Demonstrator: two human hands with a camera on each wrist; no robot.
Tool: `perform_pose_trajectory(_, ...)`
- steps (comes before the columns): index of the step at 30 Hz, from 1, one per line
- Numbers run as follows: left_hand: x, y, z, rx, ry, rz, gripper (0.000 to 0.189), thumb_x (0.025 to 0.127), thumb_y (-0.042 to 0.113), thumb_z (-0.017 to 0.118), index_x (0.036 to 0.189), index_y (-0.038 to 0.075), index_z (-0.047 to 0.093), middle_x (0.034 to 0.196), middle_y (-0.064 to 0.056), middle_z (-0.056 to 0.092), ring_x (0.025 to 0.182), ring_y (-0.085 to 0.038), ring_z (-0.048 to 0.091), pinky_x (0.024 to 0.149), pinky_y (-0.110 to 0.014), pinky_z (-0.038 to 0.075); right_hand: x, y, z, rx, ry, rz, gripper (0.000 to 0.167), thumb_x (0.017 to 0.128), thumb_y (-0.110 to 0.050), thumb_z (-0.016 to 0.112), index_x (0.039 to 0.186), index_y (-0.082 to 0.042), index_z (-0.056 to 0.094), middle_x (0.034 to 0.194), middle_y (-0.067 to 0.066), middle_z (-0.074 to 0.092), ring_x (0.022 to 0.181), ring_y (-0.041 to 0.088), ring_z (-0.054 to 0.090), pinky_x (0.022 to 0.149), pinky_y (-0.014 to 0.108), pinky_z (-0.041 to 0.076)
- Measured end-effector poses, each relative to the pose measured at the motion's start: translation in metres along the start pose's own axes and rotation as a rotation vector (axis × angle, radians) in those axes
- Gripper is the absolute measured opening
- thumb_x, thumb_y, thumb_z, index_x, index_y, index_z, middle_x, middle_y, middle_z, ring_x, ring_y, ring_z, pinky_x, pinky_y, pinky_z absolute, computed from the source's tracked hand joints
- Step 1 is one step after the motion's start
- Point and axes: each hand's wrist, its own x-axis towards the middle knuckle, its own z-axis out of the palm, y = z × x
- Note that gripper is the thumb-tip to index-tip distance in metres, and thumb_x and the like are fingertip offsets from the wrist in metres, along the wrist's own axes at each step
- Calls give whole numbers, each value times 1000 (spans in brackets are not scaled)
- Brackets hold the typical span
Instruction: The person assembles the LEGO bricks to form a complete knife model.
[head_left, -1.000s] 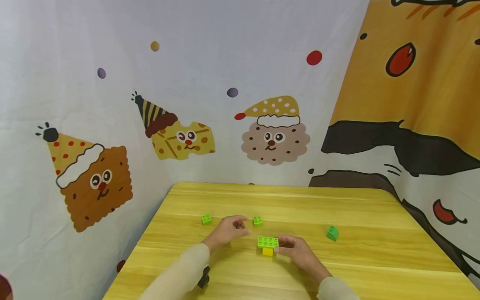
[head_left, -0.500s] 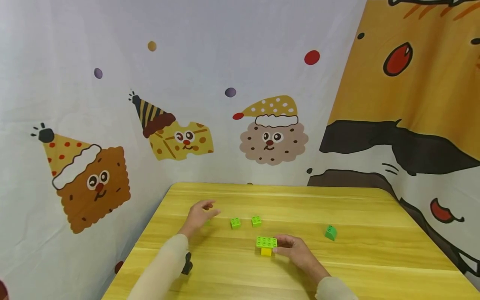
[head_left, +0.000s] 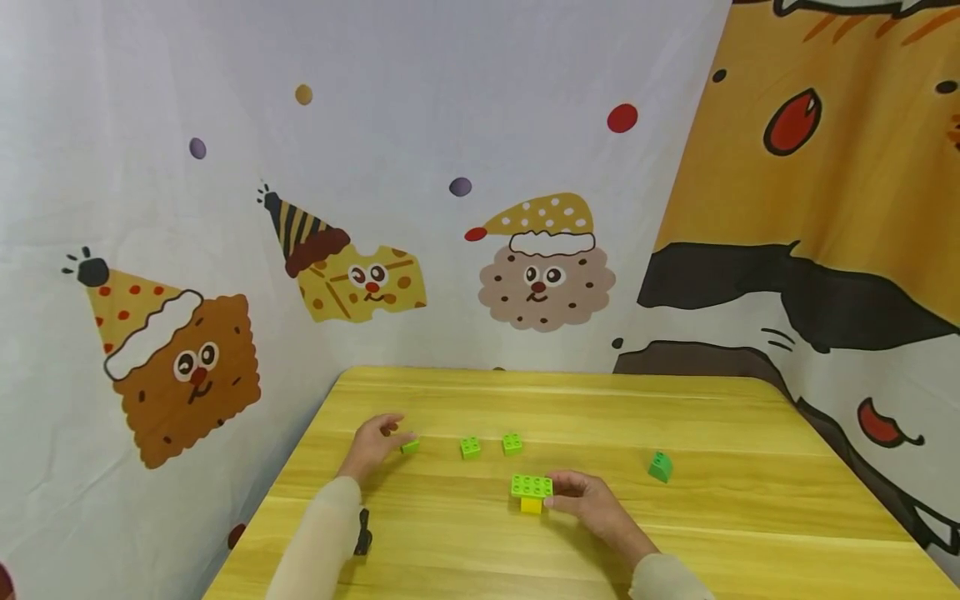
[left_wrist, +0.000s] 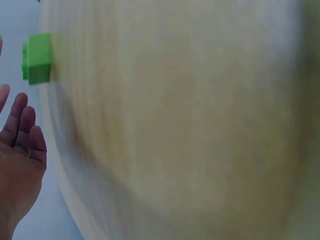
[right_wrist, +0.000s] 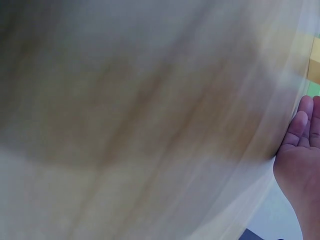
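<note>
In the head view my left hand (head_left: 371, 446) reaches to the left small lime-green brick (head_left: 410, 447), thumb close beside it. The left wrist view shows this brick (left_wrist: 39, 59) beyond the loosely bent fingers of the left hand (left_wrist: 22, 162); the thumb is not clearly seen there. My right hand (head_left: 600, 508) holds the right end of a stack: a long lime-green brick (head_left: 532, 486) on top of a smaller yellow brick (head_left: 531, 505). At the right wrist view's edge, the yellow brick (right_wrist: 315, 62) shows just past the fingers of the right hand (right_wrist: 300, 155).
Two more small lime-green bricks, one left (head_left: 470, 448) and one right (head_left: 512, 444), stand behind the stack. A darker green curved brick (head_left: 661, 467) lies to the right on the wooden table (head_left: 720, 425). A printed cloth (head_left: 420, 125) hangs behind.
My left hand has moved left, from near the middle bricks to the leftmost one. A small lime-green brick now shows where that hand was. The right hand keeps its hold on the stack.
</note>
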Motion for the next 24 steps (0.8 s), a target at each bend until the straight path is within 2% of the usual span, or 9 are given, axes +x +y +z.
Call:
perform_pose_trajectory(4,-3,-6,-1,22,-20,-40,58,89,25,77,136,-2,56,127,-22,58,115,-35,53,95,-53,44,0,1,0,-6,-6,1,45,86,-19,79,123,4,65,113,13,69,101,22,63,87,37,52)
perform_pose_trajectory(9,-4,-10,-2,51,-41,-71,57,88,27,78,134,0,59,126,-19,60,117,-36,54,98,-53,43,0,1,0,-8,-8,3,45,86,-20,79,123,3,65,113,12,68,102,22,63,88,38,52)
perform_pose_trajectory(17,0,-14,1,66,-35,-64,47,86,18,80,125,-3,64,119,-16,63,109,-33,58,94,-51,46,0,0,0,-11,-8,-3,45,86,-19,79,123,4,65,113,12,69,101,21,63,86,35,52)
perform_pose_trajectory(24,2,-14,2,80,-17,-52,37,86,15,79,116,-2,68,111,-13,65,102,-30,60,91,-49,48,2,2,0,-9,-7,5,46,85,-20,80,123,3,65,113,12,69,101,22,62,88,38,52)
